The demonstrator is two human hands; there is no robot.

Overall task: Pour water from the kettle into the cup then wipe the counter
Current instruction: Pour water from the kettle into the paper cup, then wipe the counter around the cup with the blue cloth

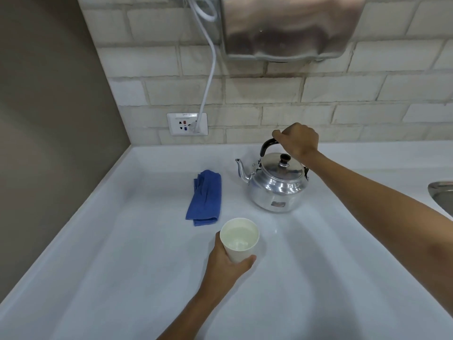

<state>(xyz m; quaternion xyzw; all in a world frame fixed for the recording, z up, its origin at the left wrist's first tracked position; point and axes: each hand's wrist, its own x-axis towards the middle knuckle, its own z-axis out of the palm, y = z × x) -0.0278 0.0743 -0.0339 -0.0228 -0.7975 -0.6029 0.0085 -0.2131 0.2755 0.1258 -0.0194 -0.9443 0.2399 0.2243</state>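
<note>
The rounded polished-metal kettle (277,185) sits on the white counter (122,241) near the tiled wall, spout facing left, and the right hand (297,141) is clenched around its black arched handle (268,144), the sensible place to lift it. It looks rigid and probably weighty if full. The left hand (226,263) wraps the white paper cup (239,239), which seems to hold water; it is thin-walled, so squeeze lightly. The soft folded blue cloth (205,197) lies just beside the kettle.

One head-worn view looks forward and down, close over the counter (122,253), facing the brick wall (245,94) behind.
</note>
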